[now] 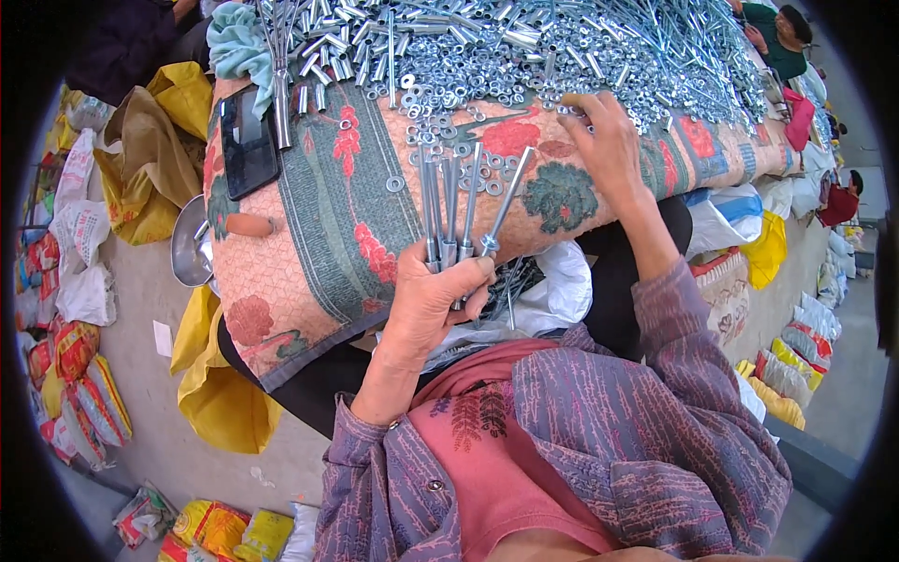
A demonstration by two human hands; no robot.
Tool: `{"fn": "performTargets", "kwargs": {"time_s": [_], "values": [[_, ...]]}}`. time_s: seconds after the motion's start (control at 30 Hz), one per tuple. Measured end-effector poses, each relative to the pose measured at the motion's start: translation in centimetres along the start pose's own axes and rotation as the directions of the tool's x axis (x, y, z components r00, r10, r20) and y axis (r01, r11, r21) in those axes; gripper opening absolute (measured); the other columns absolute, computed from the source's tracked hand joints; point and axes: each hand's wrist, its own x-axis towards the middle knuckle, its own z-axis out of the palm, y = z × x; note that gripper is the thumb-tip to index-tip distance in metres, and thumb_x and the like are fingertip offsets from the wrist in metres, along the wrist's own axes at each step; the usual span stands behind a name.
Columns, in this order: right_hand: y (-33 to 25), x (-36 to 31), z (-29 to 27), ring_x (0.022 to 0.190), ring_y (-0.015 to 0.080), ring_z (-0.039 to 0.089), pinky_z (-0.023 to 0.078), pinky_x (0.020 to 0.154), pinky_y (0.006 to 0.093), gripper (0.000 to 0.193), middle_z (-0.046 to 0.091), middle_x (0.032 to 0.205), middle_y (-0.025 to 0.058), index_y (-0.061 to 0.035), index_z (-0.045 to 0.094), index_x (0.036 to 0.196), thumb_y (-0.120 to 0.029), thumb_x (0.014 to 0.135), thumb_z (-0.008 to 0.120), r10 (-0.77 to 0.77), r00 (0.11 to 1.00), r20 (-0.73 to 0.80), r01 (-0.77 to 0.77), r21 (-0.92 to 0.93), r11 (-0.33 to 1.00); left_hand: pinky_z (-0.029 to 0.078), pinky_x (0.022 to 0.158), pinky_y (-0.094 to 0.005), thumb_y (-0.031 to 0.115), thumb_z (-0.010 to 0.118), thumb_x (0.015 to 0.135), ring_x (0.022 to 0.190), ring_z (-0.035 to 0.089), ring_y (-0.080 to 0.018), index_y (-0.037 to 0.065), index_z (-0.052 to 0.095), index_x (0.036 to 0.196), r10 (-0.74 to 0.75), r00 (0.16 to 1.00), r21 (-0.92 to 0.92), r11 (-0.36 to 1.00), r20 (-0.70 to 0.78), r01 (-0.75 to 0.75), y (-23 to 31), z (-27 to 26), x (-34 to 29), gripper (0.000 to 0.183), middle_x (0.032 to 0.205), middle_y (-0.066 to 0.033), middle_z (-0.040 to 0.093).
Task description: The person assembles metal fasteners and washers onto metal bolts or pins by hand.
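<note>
My left hand (433, 298) is closed round a fanned bunch of several long metal rods (451, 211), which stand up out of the fist. Short sleeves sit round their lower parts, and a nut with a washer (489, 244) is on the rightmost one. At the near edge of a heap of small washers and nuts (459, 70), my right hand (609, 145) has its thumb and fingers bent together. A bit of shiny metal shows at those fingertips, too small to name. Loose washers (493, 173) lie on the patterned cloth (375, 187) between the hands.
Metal sleeves (346, 47) and long thin rods (674, 47) fill the far side of the cloth. A phone (248, 140), a teal rag (239, 42) and a wooden handle (249, 225) lie left. A metal bowl (192, 244) and yellow sacks (225, 384) stand beside. Other people sit farther off.
</note>
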Motion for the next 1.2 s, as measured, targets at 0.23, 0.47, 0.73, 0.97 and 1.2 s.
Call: {"fn": "performTargets", "kwargs": {"time_s": [0.23,0.47,0.73,0.97,1.2], "values": [[2.3,1.0,1.0,0.084,0.0265,0.055,0.042,0.071,0.0385,0.013,0.053,0.082,0.0076,-0.0092,0.059,0.085,-0.018,0.076,0.063,-0.138,0.983,0.117,0.17,-0.339,0.925,0.027,0.031,-0.0205,0.006,0.065,0.074,0.041,0.049,-0.0096,0.0,0.057,0.081,0.006,0.999,0.089,0.996,-0.045,-0.002,-0.5,0.0,-0.1,0.012,0.064,-0.0057,0.057],[-0.5,0.4,-1.2,0.069,0.0157,0.062,0.05,0.06,0.0295,0.011,0.062,0.078,0.0049,-0.003,0.059,0.089,-0.011,0.082,0.062,0.175,0.96,0.221,-0.237,0.302,0.923,0.028,0.032,-0.0213,0.007,0.066,0.074,0.041,0.048,-0.0081,0.001,0.056,0.081,-0.008,1.0,0.104,0.995,-0.03,0.011,-0.6,-0.1,0.3,0.013,0.062,-0.0031,0.056],[-5.0,-2.1,-2.1,0.071,0.0142,0.063,0.055,0.063,0.0268,0.013,0.062,0.079,0.0081,0.0025,0.058,0.093,-0.006,0.084,0.062,0.077,0.873,0.482,-0.453,0.74,0.496,0.026,0.031,-0.0211,0.005,0.065,0.072,0.039,0.048,-0.0093,0.001,0.055,0.081,-0.072,0.997,0.131,0.988,-0.035,0.076,-0.2,0.3,0.1,0.014,0.061,-0.0052,0.056],[-6.4,-3.4,-1.8,0.073,0.0149,0.063,0.055,0.066,0.0269,0.017,0.062,0.084,0.0084,0.0032,0.057,0.099,-0.002,0.083,0.06,0.052,0.76,0.648,-0.643,0.736,0.213,0.025,0.03,-0.0207,0.004,0.066,0.071,0.04,0.049,-0.011,0.0,0.055,0.084,-0.108,0.994,0.228,0.968,0.001,0.105,0.6,-0.1,0.0,0.017,0.064,-0.0089,0.058],[-7.2,-4.1,-2.6,0.073,0.0185,0.064,0.056,0.066,0.0311,0.023,0.063,0.09,0.0135,0.0027,0.055,0.104,-0.003,0.082,0.06,0.087,0.758,0.646,-0.652,0.75,0.115,0.029,0.032,-0.0204,0.01,0.068,0.075,0.04,0.049,-0.0086,0.001,0.057,0.083,-0.06,0.998,0.071,0.996,0.014,0.059,0.9,0.1,0.1,0.016,0.062,-0.0063,0.059]]}}
